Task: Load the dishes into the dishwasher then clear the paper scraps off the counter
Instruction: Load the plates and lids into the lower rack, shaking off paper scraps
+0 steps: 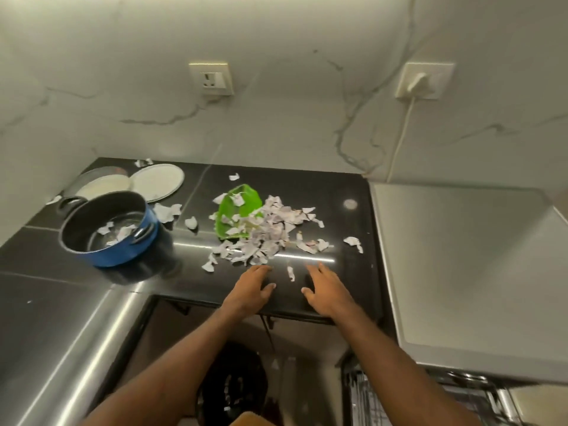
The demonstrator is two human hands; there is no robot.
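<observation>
Black counter (338, 186) bears left hand (250, 285), right hand (327, 289), fingers flat.

bare counter (307, 186) behind & right of scrap pile (267, 229); pot (110, 229) & plates (156, 181) crowd left.

The black glossy surface (338, 186) carries a heap of paper scraps (270, 232) at its middle, spilling over a green tray (236, 207) on the heap's ten o'clock side; a blue pot (89, 222) stands at nine o'clock; two white plates (158, 181) lie at ten o'clock, behind the pot; my left hand (252, 285) and right hand (329, 287) rest flat at six o'clock.
</observation>
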